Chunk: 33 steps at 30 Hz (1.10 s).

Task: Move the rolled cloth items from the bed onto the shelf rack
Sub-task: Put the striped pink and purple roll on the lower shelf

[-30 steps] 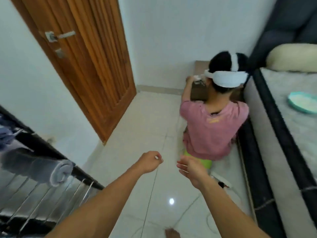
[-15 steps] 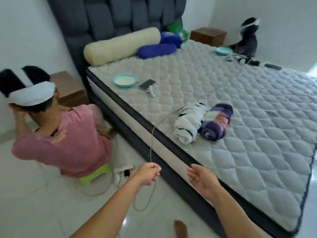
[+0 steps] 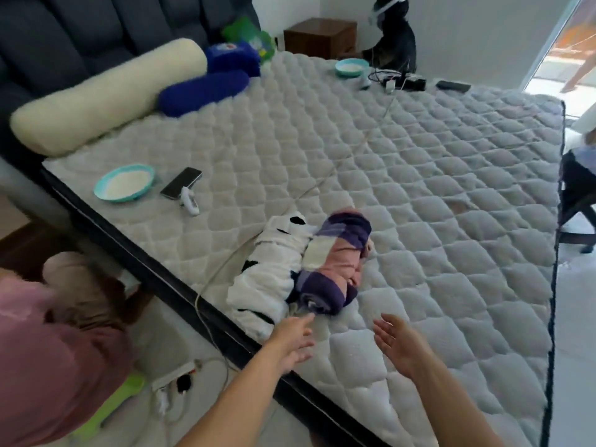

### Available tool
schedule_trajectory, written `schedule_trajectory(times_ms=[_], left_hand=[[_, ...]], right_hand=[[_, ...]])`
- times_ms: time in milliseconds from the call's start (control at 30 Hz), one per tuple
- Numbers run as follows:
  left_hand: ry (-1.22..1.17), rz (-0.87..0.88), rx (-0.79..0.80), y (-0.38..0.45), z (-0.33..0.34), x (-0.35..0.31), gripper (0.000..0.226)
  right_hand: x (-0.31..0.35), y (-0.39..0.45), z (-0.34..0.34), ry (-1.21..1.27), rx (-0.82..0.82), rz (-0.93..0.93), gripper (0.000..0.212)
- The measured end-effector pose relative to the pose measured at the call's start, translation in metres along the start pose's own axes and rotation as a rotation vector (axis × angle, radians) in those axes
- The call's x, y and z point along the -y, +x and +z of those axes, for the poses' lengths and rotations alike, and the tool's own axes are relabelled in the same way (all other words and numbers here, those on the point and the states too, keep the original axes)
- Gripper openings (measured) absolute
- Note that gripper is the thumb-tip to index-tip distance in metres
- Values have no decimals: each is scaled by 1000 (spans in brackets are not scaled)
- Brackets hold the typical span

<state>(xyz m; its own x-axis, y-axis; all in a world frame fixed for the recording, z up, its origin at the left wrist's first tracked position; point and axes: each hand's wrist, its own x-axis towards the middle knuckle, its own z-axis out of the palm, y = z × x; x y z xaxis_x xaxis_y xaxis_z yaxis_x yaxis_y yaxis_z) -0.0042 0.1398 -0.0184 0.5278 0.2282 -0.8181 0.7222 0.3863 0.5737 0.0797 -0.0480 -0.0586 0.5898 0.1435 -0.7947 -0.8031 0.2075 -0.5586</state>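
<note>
Nothing is gripped by either hand: the left hand (image 3: 292, 340) is stretched forward with loose, spread fingers, its fingertips just short of the near end of the purple-and-pink striped rolled cloth (image 3: 335, 267), and the right hand (image 3: 400, 345) is held open, palm inward, above the quilted grey mattress (image 3: 451, 204). A white rolled cloth with black patches (image 3: 269, 279) lies touching the striped one, both near the mattress's front edge. A pale cable (image 3: 222, 269) runs beside them.

A white-and-black rolled cloth (image 3: 272, 272) lies touching a purple-pink rolled cloth (image 3: 335, 262) near the bed (image 3: 419, 195) edge.
</note>
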Motion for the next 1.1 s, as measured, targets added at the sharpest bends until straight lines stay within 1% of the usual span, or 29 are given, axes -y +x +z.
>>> schedule_trajectory(times_ms=[67,100,167,233,300,367,433,467,533,633,767,900,1000,1067,1100], left_hand=[[-138,-39,-21,17,16,-19,31],[-181,-54,-29,24,22,-28,35],[-228,-94,-48,37,30,-43,45],[-264,-148,-74,53,35,-54,52],[-310,-180,-96,65,39,-63,52],[-338,-214,-127,76,41,-69,49],[-343,-253,-169,86,43,-71,46],[-344,-274,-188,90,43,-72,44],[-345,-308,-210,97,43,-72,41],[-363,-336,-228,106,41,-69,40],[-390,-359,-225,106,41,-64,40],[-411,-332,-194,100,42,-59,36],[-416,-285,-190,93,39,-51,35],[-425,-256,-183,85,36,-46,41],[-422,-237,-174,80,35,-45,44]], right_hand=[[36,31,7,-124,-21,-13,28],[53,45,14,-199,-9,-20,28],[84,71,28,-325,-4,-49,29],[110,95,46,-413,-15,-87,40],[131,114,64,-524,-5,-102,53],[145,129,81,-615,-1,-66,68],[148,143,96,-646,19,-22,79],[146,149,102,-642,29,-20,80],[138,157,110,-585,25,-54,74],[124,163,111,-505,-59,-118,58],[118,158,101,-449,-48,-160,54],[113,151,89,-371,-32,-115,55],[104,140,80,-283,-7,-121,48],[97,128,73,-224,-17,-137,44],[93,120,70,-194,-28,-147,38]])
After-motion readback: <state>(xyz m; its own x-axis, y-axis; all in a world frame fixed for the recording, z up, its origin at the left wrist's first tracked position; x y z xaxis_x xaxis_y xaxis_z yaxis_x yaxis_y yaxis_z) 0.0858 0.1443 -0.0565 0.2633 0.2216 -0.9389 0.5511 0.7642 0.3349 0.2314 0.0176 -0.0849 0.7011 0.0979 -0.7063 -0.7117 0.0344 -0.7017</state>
